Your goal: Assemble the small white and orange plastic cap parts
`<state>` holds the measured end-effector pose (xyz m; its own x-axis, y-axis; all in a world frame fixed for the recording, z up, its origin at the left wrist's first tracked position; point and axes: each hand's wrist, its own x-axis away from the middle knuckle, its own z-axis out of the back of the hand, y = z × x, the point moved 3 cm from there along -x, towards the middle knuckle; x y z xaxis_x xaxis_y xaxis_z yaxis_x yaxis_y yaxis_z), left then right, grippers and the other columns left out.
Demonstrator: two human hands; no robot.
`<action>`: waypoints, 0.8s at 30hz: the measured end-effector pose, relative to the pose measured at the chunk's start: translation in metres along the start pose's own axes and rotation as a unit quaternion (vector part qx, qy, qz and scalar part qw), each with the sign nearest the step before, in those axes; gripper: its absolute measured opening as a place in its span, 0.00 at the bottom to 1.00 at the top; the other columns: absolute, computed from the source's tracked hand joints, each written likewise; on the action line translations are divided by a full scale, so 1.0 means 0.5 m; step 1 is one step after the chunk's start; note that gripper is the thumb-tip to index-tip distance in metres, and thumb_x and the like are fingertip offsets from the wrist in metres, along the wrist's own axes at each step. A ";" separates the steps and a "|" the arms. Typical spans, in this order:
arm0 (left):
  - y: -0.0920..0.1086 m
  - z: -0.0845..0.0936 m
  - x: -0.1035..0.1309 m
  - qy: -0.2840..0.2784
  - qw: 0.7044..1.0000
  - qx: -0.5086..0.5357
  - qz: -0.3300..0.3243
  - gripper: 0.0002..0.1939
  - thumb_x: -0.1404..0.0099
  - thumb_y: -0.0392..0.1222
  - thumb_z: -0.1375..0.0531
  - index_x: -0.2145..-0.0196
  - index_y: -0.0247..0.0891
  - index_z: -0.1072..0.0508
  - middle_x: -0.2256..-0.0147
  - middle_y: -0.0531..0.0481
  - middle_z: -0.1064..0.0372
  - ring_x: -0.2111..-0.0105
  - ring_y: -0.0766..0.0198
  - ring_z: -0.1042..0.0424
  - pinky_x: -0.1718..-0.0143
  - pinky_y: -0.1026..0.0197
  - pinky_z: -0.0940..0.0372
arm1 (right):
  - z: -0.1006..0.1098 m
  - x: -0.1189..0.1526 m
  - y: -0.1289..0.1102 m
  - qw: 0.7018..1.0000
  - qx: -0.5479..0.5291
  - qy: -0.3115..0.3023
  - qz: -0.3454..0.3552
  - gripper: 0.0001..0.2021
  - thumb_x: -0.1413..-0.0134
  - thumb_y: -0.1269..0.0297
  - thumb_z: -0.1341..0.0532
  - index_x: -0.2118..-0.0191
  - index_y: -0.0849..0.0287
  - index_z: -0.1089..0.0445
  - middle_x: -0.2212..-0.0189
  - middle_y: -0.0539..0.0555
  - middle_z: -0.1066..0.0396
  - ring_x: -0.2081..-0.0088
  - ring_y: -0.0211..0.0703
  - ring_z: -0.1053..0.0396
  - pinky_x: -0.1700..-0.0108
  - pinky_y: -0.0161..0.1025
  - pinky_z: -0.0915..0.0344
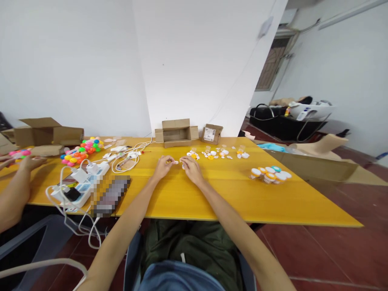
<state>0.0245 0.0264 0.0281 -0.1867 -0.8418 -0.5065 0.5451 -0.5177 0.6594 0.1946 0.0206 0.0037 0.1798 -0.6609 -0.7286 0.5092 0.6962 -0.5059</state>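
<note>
Over the middle of the yellow table (224,198), my two hands are close together. My left hand (163,166) pinches a small white piece with reddish marks (176,162) that sticks out from its fingertips. Just to the right, my right hand (190,167) is closed at the fingertips, with a small white part (182,166) showing at them; its kind is too small to make out. Behind my right hand lie loose small white pieces (197,156), orange rings (210,157), white round lids (225,152) and clear cups (241,148).
Lidded small jars (269,174) cluster at the right. Two cardboard boxes (177,135) (211,134) stand by the wall. At left are a power strip (87,184), a pixelated phone-like object (111,195), white cables (133,155), colourful balls (83,151) and another person's arm (15,192).
</note>
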 end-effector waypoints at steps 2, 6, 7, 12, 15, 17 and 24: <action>0.002 -0.007 -0.001 -0.008 0.999 0.054 0.005 0.06 0.38 0.44 0.37 0.70 0.41 0.24 0.70 0.52 0.25 0.66 0.60 0.29 0.58 0.58 0.35 | 0.000 -0.002 0.004 0.999 -0.037 0.019 -0.011 0.13 0.37 0.68 0.44 0.59 0.51 0.21 0.58 0.55 0.22 0.54 0.48 0.26 0.48 0.46 0.30; 0.006 -0.015 0.000 -0.003 0.993 0.114 0.022 0.07 0.40 0.45 0.36 0.71 0.39 0.24 0.71 0.53 0.25 0.69 0.62 0.28 0.63 0.61 0.34 | -0.002 -0.005 0.008 0.993 -0.106 0.041 -0.035 0.10 0.39 0.66 0.41 0.63 0.52 0.20 0.61 0.55 0.22 0.57 0.47 0.25 0.52 0.44 0.28; 0.007 -0.016 0.000 -0.001 0.992 0.125 0.027 0.07 0.41 0.46 0.36 0.71 0.39 0.24 0.71 0.53 0.25 0.69 0.62 0.28 0.63 0.61 0.34 | -0.004 -0.006 0.009 0.991 -0.122 0.042 -0.043 0.10 0.40 0.65 0.40 0.64 0.52 0.20 0.61 0.55 0.22 0.57 0.47 0.25 0.54 0.44 0.27; 0.005 -0.019 0.000 0.005 0.980 0.189 0.056 0.11 0.44 0.48 0.33 0.71 0.39 0.25 0.72 0.52 0.25 0.69 0.62 0.26 0.65 0.62 0.33 | -0.005 -0.006 0.006 0.980 -0.183 0.028 -0.070 0.09 0.41 0.60 0.38 0.64 0.51 0.19 0.61 0.55 0.21 0.57 0.47 0.25 0.58 0.42 0.26; 0.005 -0.022 0.000 -0.002 0.975 0.214 0.067 0.12 0.46 0.49 0.31 0.70 0.38 0.25 0.72 0.52 0.24 0.69 0.62 0.25 0.65 0.62 0.33 | -0.002 -0.007 0.000 0.976 -0.205 0.022 -0.076 0.09 0.42 0.58 0.37 0.65 0.51 0.19 0.62 0.56 0.21 0.58 0.48 0.24 0.60 0.42 0.25; 0.004 -0.023 0.000 -0.007 0.972 0.222 0.072 0.12 0.47 0.48 0.30 0.70 0.38 0.25 0.71 0.52 0.24 0.69 0.62 0.25 0.65 0.62 0.33 | 0.000 -0.008 -0.003 0.972 -0.219 0.021 -0.081 0.08 0.44 0.57 0.36 0.66 0.51 0.19 0.62 0.56 0.21 0.58 0.48 0.24 0.61 0.42 0.25; 0.001 -0.025 -0.002 -0.014 0.970 0.230 0.078 0.13 0.48 0.49 0.29 0.72 0.39 0.24 0.72 0.51 0.23 0.68 0.61 0.24 0.64 0.61 0.31 | 0.001 -0.007 -0.004 0.968 -0.231 0.021 -0.092 0.09 0.45 0.55 0.35 0.67 0.51 0.19 0.63 0.56 0.21 0.60 0.48 0.24 0.62 0.42 0.25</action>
<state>0.0353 0.0289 0.0217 -0.1565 -0.9160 -0.3694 0.1474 -0.3915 0.9083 0.1935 0.0212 0.0075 0.0819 -0.7803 -0.6200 0.0962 0.6254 -0.7744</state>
